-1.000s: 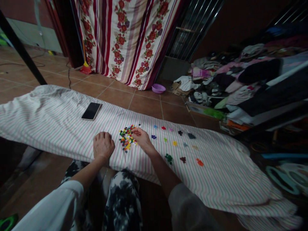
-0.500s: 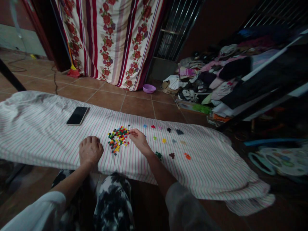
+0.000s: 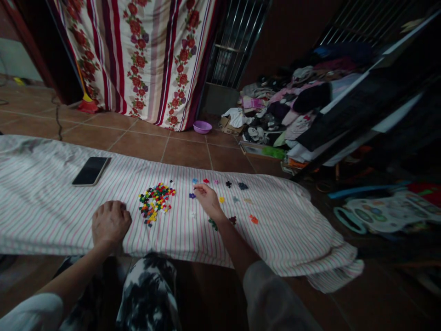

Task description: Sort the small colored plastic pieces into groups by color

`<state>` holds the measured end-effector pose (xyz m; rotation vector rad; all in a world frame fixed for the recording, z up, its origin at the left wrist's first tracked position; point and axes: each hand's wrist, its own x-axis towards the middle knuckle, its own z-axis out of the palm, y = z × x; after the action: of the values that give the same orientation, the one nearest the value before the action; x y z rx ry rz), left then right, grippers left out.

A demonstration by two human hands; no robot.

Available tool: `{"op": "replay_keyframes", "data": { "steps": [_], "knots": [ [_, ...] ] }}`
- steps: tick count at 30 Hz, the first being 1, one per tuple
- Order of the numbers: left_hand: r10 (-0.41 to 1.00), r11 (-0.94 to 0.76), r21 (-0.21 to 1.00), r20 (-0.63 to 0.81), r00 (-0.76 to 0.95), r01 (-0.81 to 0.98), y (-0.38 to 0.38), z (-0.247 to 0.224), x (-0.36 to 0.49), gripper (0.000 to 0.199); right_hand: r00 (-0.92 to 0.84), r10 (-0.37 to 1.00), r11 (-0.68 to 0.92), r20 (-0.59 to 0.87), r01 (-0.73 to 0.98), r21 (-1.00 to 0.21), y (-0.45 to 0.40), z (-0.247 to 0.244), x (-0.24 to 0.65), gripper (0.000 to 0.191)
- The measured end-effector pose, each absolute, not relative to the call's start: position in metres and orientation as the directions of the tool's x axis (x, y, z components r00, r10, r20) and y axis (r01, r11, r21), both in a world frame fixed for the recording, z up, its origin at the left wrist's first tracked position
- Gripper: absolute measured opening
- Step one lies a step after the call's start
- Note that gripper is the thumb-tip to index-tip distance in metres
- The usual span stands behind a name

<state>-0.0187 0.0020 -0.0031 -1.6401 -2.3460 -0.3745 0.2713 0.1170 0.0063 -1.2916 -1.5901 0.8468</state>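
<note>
A mixed pile of small coloured pieces [image 3: 156,201] lies on the striped cloth [image 3: 165,241]. Right of it, small groups sorted by colour are spread out, among them blue [image 3: 192,196], red [image 3: 206,180], black [image 3: 228,184], yellow [image 3: 221,200], white [image 3: 193,214] and orange [image 3: 253,219]. My right hand [image 3: 206,197] hovers among these groups, thumb and fingertips pinched on something too small to make out. My left hand [image 3: 110,224] rests on the cloth left of the pile, its fingers curled under and whatever is beneath them hidden.
A phone [image 3: 91,171] lies on the cloth at the left. Beyond the cloth, a purple bowl [image 3: 202,127] stands on the tiled floor near a floral curtain [image 3: 138,59]. Heaped clothes [image 3: 275,108] fill the back right.
My right hand has moved right, from the edge of the mixed pile to the sorted groups. My left hand stays on the cloth. The whole view has shifted slightly.
</note>
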Motion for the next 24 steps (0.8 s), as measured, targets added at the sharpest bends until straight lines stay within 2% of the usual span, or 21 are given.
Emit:
{"op": "replay_keyframes", "data": {
  "steps": [3, 6, 9, 17, 24],
  "knots": [
    [0.88, 0.328, 0.064, 0.343, -0.33, 0.942, 0.002, -0.002, -0.018, 0.028, 0.067, 0.974, 0.157, 0.215, 0.48, -0.863, 0.131, 0.009, 0.304, 0.025],
    [0.879, 0.328, 0.069, 0.343, -0.331, 0.942, 0.002, -0.003, -0.019, 0.028, 0.276, 0.943, -0.046, 0.183, 0.656, -0.753, 0.146, 0.016, 0.341, 0.024],
    [0.876, 0.33, 0.069, 0.348, -0.333, 0.941, 0.003, -0.004, -0.019, 0.027, 0.381, 0.905, -0.177, 0.19, 0.742, -0.646, 0.158, 0.022, 0.372, 0.027],
    [0.886, 0.31, 0.06, 0.344, -0.311, 0.949, 0.003, -0.005, -0.02, 0.026, 0.474, 0.878, -0.388, 0.067, 0.787, -0.48, 0.174, 0.016, 0.402, 0.029],
    [0.888, 0.316, 0.038, 0.339, -0.31, 0.948, 0.004, -0.004, -0.02, 0.025, 0.402, 0.91, -0.348, 0.099, 0.872, -0.345, 0.186, 0.012, 0.401, 0.028]
  ]
}}
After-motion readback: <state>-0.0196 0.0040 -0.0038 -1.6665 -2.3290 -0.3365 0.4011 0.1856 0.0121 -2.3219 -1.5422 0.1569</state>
